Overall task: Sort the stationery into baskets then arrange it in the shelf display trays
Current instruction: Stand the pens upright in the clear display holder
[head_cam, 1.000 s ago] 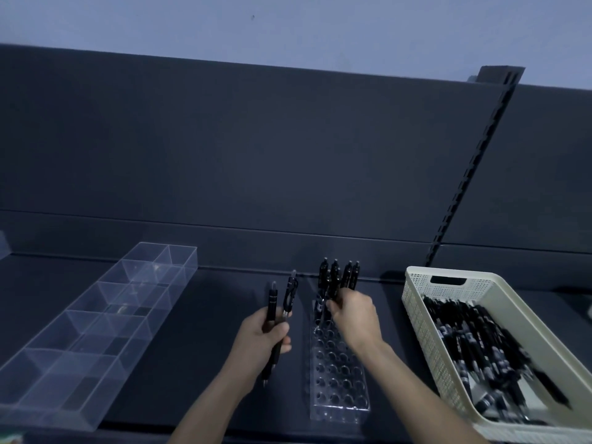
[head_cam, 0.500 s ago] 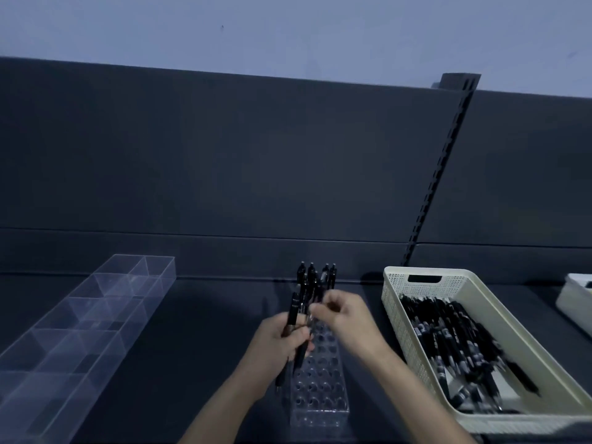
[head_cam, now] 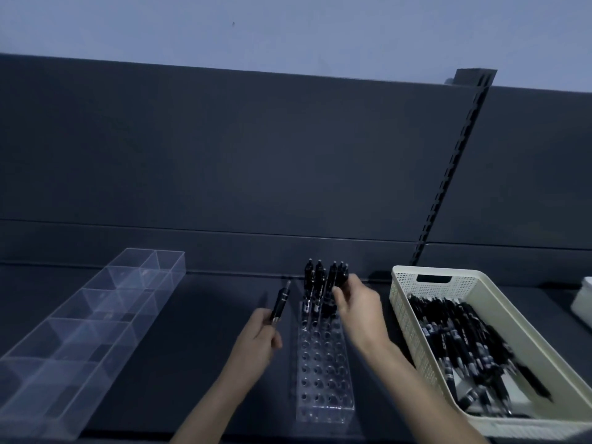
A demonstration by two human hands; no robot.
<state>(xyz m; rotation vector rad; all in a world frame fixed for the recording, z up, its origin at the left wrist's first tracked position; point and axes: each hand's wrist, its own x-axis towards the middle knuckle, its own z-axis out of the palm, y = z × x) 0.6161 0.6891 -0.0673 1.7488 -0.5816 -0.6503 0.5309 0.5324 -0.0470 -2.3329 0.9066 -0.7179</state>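
On the dark shelf (head_cam: 198, 331) a clear acrylic pen holder (head_cam: 323, 370) drilled with rows of holes stood between the two hands; several black pens (head_cam: 320, 283) stood upright in its far rows, while the nearer holes were bare. The left hand (head_cam: 256, 341) was closed around a single black pen (head_cam: 281, 304), gripping its lower end so that the pen rose tilted, just left of the holder and apart from it; the right hand (head_cam: 358, 310) reached over the holder's far end with its fingers curled about the top of one standing pen (head_cam: 341, 278), though blur hid exactly how firmly they pinched it. To the right, just beside the holder, a cream perforated basket (head_cam: 403, 293) held a loose heap of black pens (head_cam: 467, 347); to the left, well apart, lay a long clear divided tray (head_cam: 96, 318); a white container (head_cam: 584, 302) showed partly at the right edge.
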